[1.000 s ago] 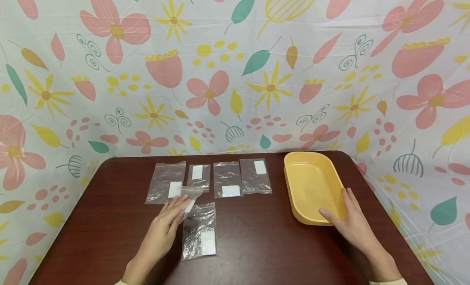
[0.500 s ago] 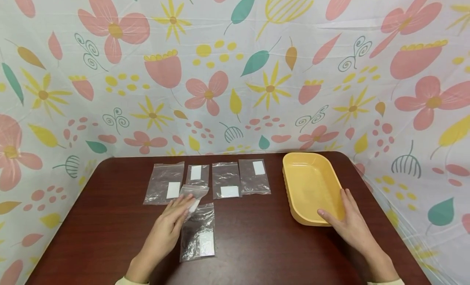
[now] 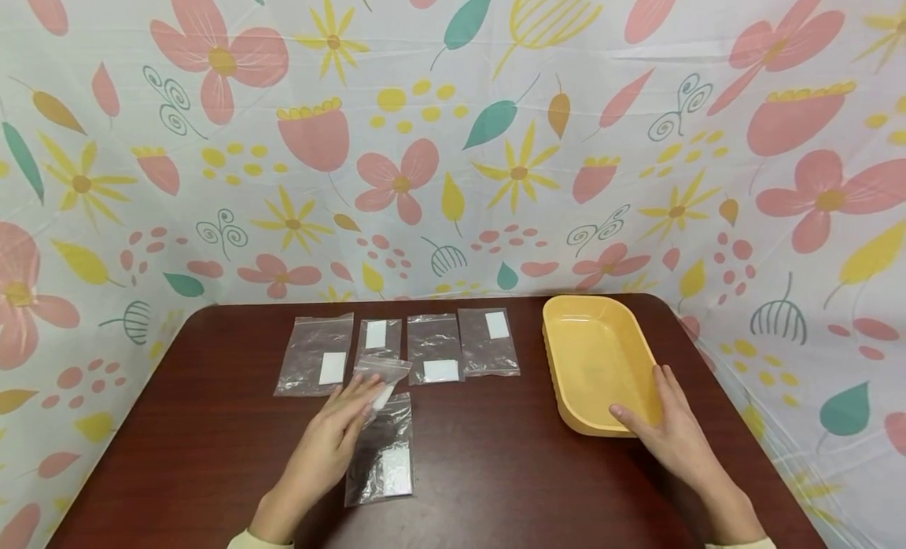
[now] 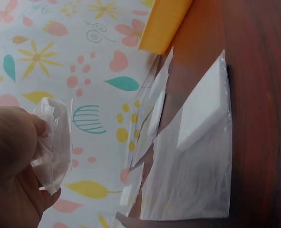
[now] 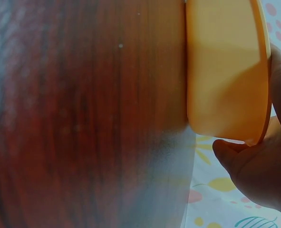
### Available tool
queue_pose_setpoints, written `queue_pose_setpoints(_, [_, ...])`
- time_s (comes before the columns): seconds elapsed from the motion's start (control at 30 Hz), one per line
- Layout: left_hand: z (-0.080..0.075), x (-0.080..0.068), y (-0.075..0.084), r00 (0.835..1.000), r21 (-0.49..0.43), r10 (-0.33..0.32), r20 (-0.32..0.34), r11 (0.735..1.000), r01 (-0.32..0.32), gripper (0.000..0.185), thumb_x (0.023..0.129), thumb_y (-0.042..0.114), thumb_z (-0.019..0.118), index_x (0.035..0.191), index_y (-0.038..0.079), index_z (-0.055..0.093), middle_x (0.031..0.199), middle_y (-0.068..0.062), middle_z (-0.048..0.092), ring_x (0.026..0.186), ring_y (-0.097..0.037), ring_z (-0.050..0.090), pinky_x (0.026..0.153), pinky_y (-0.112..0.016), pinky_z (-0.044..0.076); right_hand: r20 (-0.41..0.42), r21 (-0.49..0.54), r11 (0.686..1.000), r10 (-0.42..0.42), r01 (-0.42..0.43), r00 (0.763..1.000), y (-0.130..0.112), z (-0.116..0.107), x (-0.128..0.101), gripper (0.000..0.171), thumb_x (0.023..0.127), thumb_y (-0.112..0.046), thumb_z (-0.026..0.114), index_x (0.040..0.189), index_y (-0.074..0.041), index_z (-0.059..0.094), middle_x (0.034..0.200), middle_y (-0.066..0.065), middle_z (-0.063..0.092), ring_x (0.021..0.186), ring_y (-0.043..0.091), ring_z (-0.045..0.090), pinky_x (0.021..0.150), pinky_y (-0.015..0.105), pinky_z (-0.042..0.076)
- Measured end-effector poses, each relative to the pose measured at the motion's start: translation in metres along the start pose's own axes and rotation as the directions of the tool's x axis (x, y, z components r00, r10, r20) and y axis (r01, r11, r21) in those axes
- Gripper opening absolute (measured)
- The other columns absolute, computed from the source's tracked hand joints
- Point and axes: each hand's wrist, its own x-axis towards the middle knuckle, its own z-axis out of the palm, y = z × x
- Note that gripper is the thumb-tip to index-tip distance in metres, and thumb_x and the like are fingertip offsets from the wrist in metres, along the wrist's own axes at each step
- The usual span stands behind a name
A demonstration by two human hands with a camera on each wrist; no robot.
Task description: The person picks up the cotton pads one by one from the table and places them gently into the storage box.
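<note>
My left hand (image 3: 329, 432) pinches a small clear zip bag (image 3: 385, 370) with a white card inside, raised over the table. In the left wrist view the crumpled bag (image 4: 57, 142) shows between thumb and fingers. Just below it lies another clear zip bag (image 3: 378, 462) with a white block in its corner. At the right, my right hand (image 3: 683, 439) holds the near right corner of a shallow yellow tray (image 3: 602, 368), thumb at the near rim and fingers along the right side. The right wrist view shows the tray's wall (image 5: 226, 95) beside the hand.
Several more clear zip bags with white pieces line the far side, among them a large one (image 3: 307, 344) at left and one (image 3: 481, 352) nearest the tray. A flower-patterned curtain (image 3: 453, 140) stands behind the dark wooden table (image 3: 510, 470) and at both sides.
My left hand has moved slightly to the right with the small zip bag, whose zip end now spreads further right. The right hand keeps its hold on the tray.
</note>
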Motion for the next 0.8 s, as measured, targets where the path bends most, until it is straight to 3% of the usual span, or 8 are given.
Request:
queue_pose_setpoints(0.6, [0.014,0.012,0.01,0.997,-0.028,0.026,0.067,0.999,-0.024,0.039,0.099,0.005,0.061,0.138,0.01,0.063,0.147,-0.004,0.053,0.14,-0.03,0.043,0.114,-0.059,0.028,-0.005,-0.006,1.0,-0.005,0.005,1.0,0.001,0.002,0.0,0.105,0.093,-0.042,0.072,0.157,0.008,0.004,0.162,0.033,0.0,0.145,0.057,0.006,0.107,0.076,0.015])
queue_pose_setpoints(0.8, [0.023,0.021,0.017,0.995,-0.074,0.047,0.093,0.996,-0.04,0.038,0.1,0.004,0.059,0.137,0.009,0.063,0.146,-0.008,0.053,0.14,-0.033,0.043,0.116,-0.057,0.026,-0.004,-0.002,1.0,-0.008,0.008,1.0,0.0,0.001,-0.001,0.105,0.094,-0.041,0.072,0.157,0.008,0.003,0.162,0.033,-0.001,0.146,0.056,0.005,0.108,0.075,0.014])
